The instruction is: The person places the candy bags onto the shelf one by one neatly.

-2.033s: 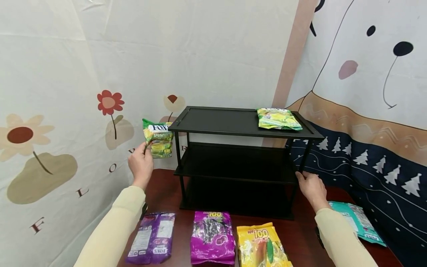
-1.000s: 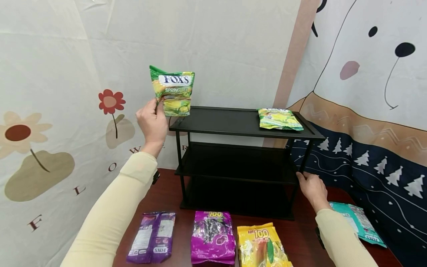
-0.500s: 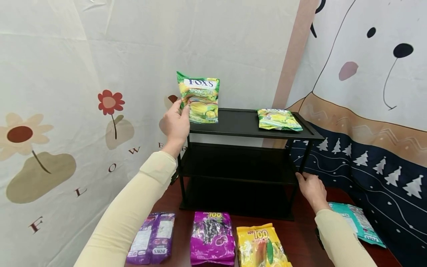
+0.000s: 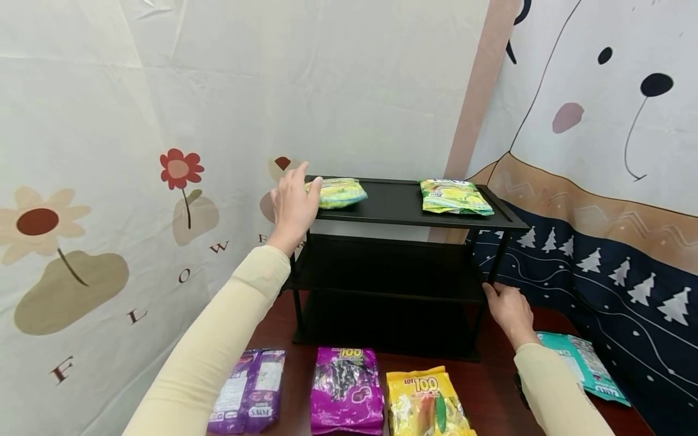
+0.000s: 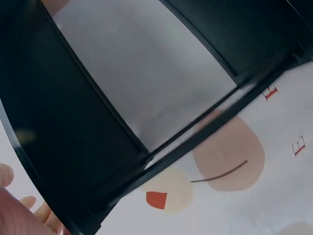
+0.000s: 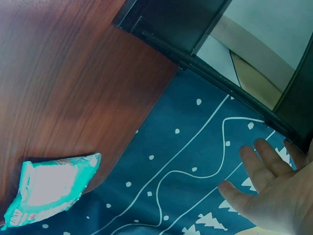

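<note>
A black three-tier shelf rack (image 4: 382, 202) stands on the table. My left hand (image 4: 294, 209) is at the top tier's left end, fingers extended and apart, beside a green and yellow candy bag (image 4: 342, 193) lying there, slightly blurred. A matching Fox's candy bag (image 4: 455, 197) lies on that tier's right part. My right hand (image 4: 510, 312) holds the rack's right front post at middle-tier height. In the right wrist view several of its fingers (image 6: 261, 164) hang free near the rack's edge. The left wrist view shows the left hand's fingertips partly hidden behind the rack.
On the reddish-brown table before the rack lie a dark purple Fox's bag (image 4: 253, 387), a bright purple candy bag (image 4: 347, 390) and a yellow candy bag (image 4: 428, 402). A teal bag (image 4: 586, 366) lies at the right. Printed cloth (image 4: 382, 79) hangs close behind and beside the rack.
My left hand lifted the green candy bag rightward over the rack, then let it go onto the top tier's left part. My right hand stayed at the post.
</note>
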Available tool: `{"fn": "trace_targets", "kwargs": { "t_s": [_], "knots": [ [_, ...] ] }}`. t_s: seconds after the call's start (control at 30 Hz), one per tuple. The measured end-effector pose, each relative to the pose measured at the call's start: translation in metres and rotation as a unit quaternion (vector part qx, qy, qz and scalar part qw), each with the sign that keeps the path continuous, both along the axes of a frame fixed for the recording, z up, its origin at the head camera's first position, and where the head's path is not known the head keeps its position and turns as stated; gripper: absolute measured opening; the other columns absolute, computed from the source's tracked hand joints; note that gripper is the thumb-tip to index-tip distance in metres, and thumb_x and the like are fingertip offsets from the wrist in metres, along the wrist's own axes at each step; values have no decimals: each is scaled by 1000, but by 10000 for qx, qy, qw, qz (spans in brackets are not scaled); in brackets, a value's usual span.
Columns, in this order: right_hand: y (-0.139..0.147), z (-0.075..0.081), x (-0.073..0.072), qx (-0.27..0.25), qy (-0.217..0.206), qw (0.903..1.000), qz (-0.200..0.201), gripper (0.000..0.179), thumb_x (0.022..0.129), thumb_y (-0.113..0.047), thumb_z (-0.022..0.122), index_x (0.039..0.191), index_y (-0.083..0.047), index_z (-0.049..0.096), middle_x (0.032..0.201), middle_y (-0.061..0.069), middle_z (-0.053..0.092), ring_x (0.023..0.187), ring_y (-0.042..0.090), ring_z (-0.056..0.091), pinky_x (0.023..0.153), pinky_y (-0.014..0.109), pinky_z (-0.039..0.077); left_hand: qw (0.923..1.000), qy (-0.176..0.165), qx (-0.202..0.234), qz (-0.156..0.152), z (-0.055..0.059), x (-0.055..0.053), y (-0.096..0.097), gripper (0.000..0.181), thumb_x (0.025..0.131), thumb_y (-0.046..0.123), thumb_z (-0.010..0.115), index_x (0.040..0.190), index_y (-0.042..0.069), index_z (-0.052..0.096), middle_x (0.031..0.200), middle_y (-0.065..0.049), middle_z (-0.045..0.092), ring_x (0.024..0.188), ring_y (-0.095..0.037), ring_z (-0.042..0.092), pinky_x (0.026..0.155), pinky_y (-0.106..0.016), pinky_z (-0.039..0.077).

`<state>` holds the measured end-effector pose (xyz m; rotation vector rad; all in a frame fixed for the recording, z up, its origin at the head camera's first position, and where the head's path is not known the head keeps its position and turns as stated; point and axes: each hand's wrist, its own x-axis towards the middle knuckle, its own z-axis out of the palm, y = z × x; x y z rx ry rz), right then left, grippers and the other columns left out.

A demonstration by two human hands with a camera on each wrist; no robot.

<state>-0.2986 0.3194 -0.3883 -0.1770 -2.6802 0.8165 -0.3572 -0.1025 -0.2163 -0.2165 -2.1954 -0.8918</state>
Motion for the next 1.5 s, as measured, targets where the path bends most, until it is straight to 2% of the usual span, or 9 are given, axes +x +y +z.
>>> {"fn": "trace_targets", "kwargs": {
  "t_s": [0.07,0.2,0.37,0.47,0.6,0.77,0.93,1.23,1.5],
  "knots": [
    [0,0,0,8,-14,10000,-3,54,107,-41,40,126,5,61,121,34,58,99,47,55,82,63,44,9997,85,-219,2,0,1,-3,50,104,37,49,147,11,48,141,-14,52,131,-32,46,104,-53,30],
    [1,0,-1,-8,-106,9999,13,60,107,-44,37,133,7,55,130,36,52,108,51,53,88,66,42,9971,345,-683,-57,-2,5,-4,47,104,36,51,144,11,53,138,-13,55,127,-34,47,102,-55,32],
    [2,2,0,-25,-290,9996,21,66,107,-47,34,142,8,46,140,37,43,118,54,47,94,67,38,9878,539,-1458,58,-9,10,-1,46,103,39,52,141,14,57,133,-14,57,121,-36,50,94,-55,36],
    [1,2,0,-41,-318,9995,21,66,107,-46,34,142,8,45,140,37,43,118,54,47,95,67,38,9770,677,-2018,123,-14,14,3,45,103,41,52,140,16,59,132,-17,55,119,-37,51,91,-54,39],
    [1,2,1,-42,-292,9996,25,65,107,-45,34,141,8,46,139,37,44,117,54,48,94,67,39,9570,795,-2780,224,-22,17,9,48,102,47,50,138,17,60,132,-21,53,121,-38,50,92,-53,41],
    [0,1,1,15,-187,9998,12,62,107,-44,35,138,7,50,135,37,48,112,53,51,91,66,41,9366,455,-3448,434,-27,22,15,54,102,56,42,141,22,57,133,-23,51,120,-39,49,92,-51,41],
    [0,1,1,-27,-232,9997,21,64,107,-45,35,140,8,49,137,37,47,114,53,50,92,66,40,9272,222,-3709,471,-28,23,17,57,102,58,38,145,24,53,131,-22,50,119,-37,48,93,-50,40],
    [1,1,0,-40,-244,9997,-20,63,107,-45,35,139,8,49,136,37,47,114,53,50,93,66,39,9271,8,-3747,111,-28,21,23,59,102,59,38,148,24,50,134,-19,48,126,-35,46,100,-50,38],
    [0,1,1,-24,-210,9998,-5,63,107,-43,36,139,9,49,137,37,46,114,54,50,93,67,39,9197,-193,-3921,-66,-26,20,28,63,101,61,36,152,25,42,136,-16,47,127,-31,43,102,-48,35]
  ]
}}
